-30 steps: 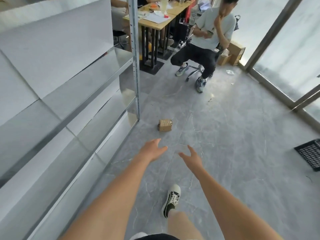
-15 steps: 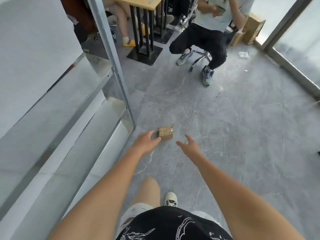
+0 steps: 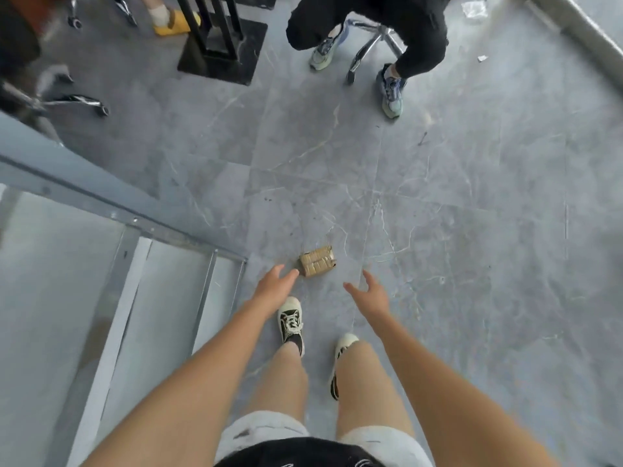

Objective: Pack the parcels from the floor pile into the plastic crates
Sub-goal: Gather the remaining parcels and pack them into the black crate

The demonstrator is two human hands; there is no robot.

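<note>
- The small parcel (image 3: 317, 261) lies on the floor just beyond both reaching hands; our left hand (image 3: 273, 288) and right hand (image 3: 370, 295) are spread, holding nothing.
- We could knock it away by closing unevenly, since it looks light.

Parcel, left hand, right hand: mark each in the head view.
parcel (image 3: 318, 260), head view, middle of its taped top face.
left hand (image 3: 273, 289), head view, back of the hand.
right hand (image 3: 370, 295), head view, back of the hand.
</note>
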